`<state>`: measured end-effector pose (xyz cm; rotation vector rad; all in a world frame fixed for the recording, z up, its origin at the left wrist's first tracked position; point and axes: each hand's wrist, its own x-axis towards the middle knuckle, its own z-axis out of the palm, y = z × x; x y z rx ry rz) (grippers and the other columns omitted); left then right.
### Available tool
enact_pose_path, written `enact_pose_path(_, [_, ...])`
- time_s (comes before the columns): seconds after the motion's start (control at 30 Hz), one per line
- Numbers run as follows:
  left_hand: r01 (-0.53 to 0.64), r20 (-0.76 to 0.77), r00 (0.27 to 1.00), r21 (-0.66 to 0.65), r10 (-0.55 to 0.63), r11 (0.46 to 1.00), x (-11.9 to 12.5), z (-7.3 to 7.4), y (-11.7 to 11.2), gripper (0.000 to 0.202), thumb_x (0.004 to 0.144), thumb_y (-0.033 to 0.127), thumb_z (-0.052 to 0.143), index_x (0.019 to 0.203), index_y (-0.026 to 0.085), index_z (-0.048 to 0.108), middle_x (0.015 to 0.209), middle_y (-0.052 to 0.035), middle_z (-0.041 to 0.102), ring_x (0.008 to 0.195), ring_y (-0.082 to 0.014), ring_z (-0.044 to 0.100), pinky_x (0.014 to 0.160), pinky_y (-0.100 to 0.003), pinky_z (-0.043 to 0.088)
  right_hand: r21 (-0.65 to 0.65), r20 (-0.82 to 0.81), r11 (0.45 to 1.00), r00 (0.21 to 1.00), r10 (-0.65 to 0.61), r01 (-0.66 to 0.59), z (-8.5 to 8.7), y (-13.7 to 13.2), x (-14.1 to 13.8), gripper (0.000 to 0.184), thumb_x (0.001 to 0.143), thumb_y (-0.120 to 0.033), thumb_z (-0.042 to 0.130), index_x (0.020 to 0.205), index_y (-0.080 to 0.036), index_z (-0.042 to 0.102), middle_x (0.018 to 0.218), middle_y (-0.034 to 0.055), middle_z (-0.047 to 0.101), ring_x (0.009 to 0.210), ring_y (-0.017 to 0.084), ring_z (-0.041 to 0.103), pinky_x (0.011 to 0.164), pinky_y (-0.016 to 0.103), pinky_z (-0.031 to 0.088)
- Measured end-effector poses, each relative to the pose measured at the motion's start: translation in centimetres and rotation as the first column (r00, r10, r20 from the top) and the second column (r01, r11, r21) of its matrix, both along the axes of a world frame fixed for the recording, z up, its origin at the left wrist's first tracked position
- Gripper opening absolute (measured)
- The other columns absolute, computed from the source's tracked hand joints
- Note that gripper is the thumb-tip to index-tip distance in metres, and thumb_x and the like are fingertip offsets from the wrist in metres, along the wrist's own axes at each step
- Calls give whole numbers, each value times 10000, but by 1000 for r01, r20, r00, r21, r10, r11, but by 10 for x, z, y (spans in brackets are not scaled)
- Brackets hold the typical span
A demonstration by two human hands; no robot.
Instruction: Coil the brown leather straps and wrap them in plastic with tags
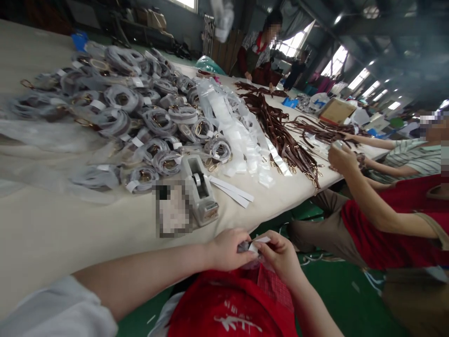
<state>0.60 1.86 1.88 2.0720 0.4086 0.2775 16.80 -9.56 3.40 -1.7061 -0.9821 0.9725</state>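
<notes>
My left hand [229,249] is closed around a small coiled strap in clear plastic [243,246], just off the table's front edge. Between the thumb and fingers of my right hand [282,255] is a white paper strip [260,242], which lies against the coil. Fingers hide most of the coil. On the table near my hands stands a grey tape dispenser [199,192], with loose white paper strips [233,191] at its right. A pile of plastic-wrapped strap coils with metal clasps [121,98] spreads behind it.
Clear plastic sleeves [224,126] lie mid-table. Brown straps with metal clips [273,126] are heaped to their right. Co-workers sit at the right, one in a red vest [396,224], and another person [259,51] stands across the table. A cardboard box [336,111] sits farther back.
</notes>
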Motion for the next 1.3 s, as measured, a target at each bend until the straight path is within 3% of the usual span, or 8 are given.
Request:
enact_pose_path(0.1, [45, -128, 988, -313, -89, 949, 4, -5, -2, 315, 796, 471, 577, 707, 170, 591, 615, 7, 569, 594, -152, 525, 571, -254, 398, 7, 92, 1000, 996, -19, 19, -5, -3, -6, 245, 756, -414, 752, 688, -182, 710, 710, 39, 683, 689, 183, 581, 656, 285, 474])
enact_pose_path(0.2, [10, -150, 975, -704, -163, 710, 6, -11, -7, 301, 783, 451, 532, 699, 166, 583, 597, 3, 586, 579, -148, 532, 557, -246, 403, -17, 121, 1000, 993, -9, 11, -11, -7, -9, 280, 759, -448, 740, 687, -181, 699, 688, 41, 683, 670, 192, 588, 628, 286, 482])
enact_pose_path(0.27, [-31, -158, 975, -797, -158, 603, 7, -13, -11, 248, 741, 400, 546, 680, 164, 595, 583, -2, 599, 576, -149, 537, 557, -247, 401, -39, 119, 999, 993, 3, 2, -15, -9, -10, 293, 764, -462, 733, 694, -180, 694, 689, 45, 688, 668, 195, 597, 616, 285, 486])
enact_pose_path(0.33, [-74, -183, 974, -811, -131, 581, 7, -13, -14, 195, 692, 347, 556, 656, 163, 610, 574, -4, 608, 564, -148, 532, 545, -247, 384, -60, 105, 998, 994, 19, -13, -17, -10, -10, 295, 772, -464, 727, 706, -179, 690, 691, 47, 694, 659, 193, 602, 602, 282, 486])
enact_pose_path(0.63, [-145, -264, 962, -723, -76, 676, 5, -17, -21, 137, 631, 261, 570, 638, 158, 661, 591, 3, 627, 573, -157, 547, 536, -249, 371, -156, -50, 968, 980, 192, -198, -1, -7, -3, 228, 749, -368, 760, 736, -148, 704, 692, 40, 715, 614, 157, 602, 581, 261, 467])
enact_pose_path(0.9, [-87, -302, 950, -500, -79, 862, -3, -5, -18, 180, 689, 298, 628, 772, 164, 715, 651, -2, 641, 598, -162, 528, 516, -241, 314, -331, -183, 897, 953, 243, -292, 4, -2, -2, 150, 742, -277, 749, 760, -137, 699, 693, 36, 728, 558, 128, 572, 525, 234, 420])
enact_pose_path(1.03, [-46, -357, 932, -294, -65, 955, -3, -2, -19, 197, 734, 326, 613, 811, 180, 722, 689, -19, 669, 598, -167, 547, 500, -239, 302, -346, -94, 887, 952, 292, -306, 2, -2, -1, 152, 748, -257, 728, 709, -148, 629, 621, -6, 647, 527, 103, 492, 490, 218, 359])
enact_pose_path(1.3, [-13, -322, 944, -267, -77, 964, -2, 4, -16, 211, 779, 319, 553, 775, 175, 706, 658, -11, 650, 590, -149, 537, 475, -234, 275, -326, 120, 912, 945, 303, -251, 14, -2, -2, 205, 780, -279, 688, 656, -164, 573, 584, -26, 564, 531, 100, 444, 478, 217, 323])
